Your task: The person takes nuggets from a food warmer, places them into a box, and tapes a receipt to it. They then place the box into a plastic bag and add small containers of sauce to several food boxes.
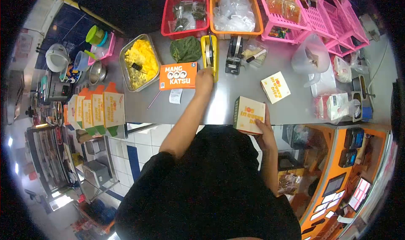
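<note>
My left hand [204,81] is closed at the near end of a yellow tape dispenser [215,56]. What its fingers pinch is too small to make out. In my right hand [266,135] is a closed cream-coloured food box [249,113] with orange lettering, held at the table's front edge. Another box of the same print [275,87] rests on the table behind it. An orange "Mang Katsu" card [178,75] stands left of my left hand, with a white paper slip [175,96] in front of it. Right of the yellow dispenser sits a black tape dispenser [233,60].
A metal tray of yellow food [142,59] and a green leafy bundle [185,49] lie left. Red [164,16] and orange baskets [237,32] line the back. Pink racks [291,33] and a clear jug [310,56] stand right. Several printed cartons [113,109] lean at the left edge.
</note>
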`<state>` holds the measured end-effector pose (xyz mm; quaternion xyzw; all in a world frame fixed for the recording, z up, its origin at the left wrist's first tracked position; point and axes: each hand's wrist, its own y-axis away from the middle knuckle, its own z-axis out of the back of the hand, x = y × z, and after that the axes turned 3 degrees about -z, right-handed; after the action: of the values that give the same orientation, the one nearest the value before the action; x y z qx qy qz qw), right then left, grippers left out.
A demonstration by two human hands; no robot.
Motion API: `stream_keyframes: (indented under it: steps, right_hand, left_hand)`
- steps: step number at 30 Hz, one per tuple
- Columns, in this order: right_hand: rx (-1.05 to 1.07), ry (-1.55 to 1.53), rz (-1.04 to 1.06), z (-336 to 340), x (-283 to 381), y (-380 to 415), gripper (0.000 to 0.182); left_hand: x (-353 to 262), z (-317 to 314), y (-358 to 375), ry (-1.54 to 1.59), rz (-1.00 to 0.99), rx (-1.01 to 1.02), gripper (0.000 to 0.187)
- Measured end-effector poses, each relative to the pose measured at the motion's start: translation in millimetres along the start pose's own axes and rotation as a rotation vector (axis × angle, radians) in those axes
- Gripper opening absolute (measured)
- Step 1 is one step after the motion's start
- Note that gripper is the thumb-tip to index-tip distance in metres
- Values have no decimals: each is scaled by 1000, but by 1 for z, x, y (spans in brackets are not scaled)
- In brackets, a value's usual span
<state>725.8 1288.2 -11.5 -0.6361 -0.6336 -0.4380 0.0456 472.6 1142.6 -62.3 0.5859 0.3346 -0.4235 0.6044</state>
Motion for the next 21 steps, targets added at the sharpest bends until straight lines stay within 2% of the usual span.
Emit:
stream_keyframes:
  steps: [1,3,4,6,7,8,10,11,12,14,15,16,18,19,21]
  right_hand:
    - [3,1,-3,1,-1,1,77]
    - [10,19,13,4,-4,0,77]
    - [9,14,16,7,-6,-1,77]
    - [-18,43,11,12,-10,-4,71]
    - [-23,31,19,10,-10,-6,71]
    - [-48,-53,23,5,-10,-6,66]
    - [-84,-140,21,5,-10,-9,61]
    - [-68,-171,-20,7,-11,-13,55]
    - [-52,-199,-66,9,-13,-15,50]
    - [-122,-198,-94,2,-17,-24,45]
    - [-149,-224,-81,-4,-18,-28,45]
    - [-175,-252,-66,-4,-18,-32,45]
    - [-113,-285,-70,5,-24,-43,42]
    - [-109,-292,-81,-2,-22,-48,42]
    - [-136,-285,-83,-16,-17,-52,43]
  left_hand:
    - [-10,2,-4,1,0,-5,28]
    - [-33,7,-5,99,338,132,24]
    - [-30,12,-5,93,336,134,24]
    - [-11,21,0,360,152,207,22]
    - [-2,23,11,492,141,196,19]
    - [7,23,19,479,144,205,19]
    - [27,18,33,524,-67,178,10]
    - [34,10,32,290,-206,22,15]
    - [39,13,30,287,-190,14,15]
    - [35,17,20,-630,-644,-169,21]
    - [35,16,18,-530,-556,-141,25]
    - [39,19,20,-528,-550,-136,25]
    - [43,23,22,-492,-338,-193,26]
    - [34,21,34,-427,-370,-137,24]
    - [0,13,76,-122,-318,211,25]
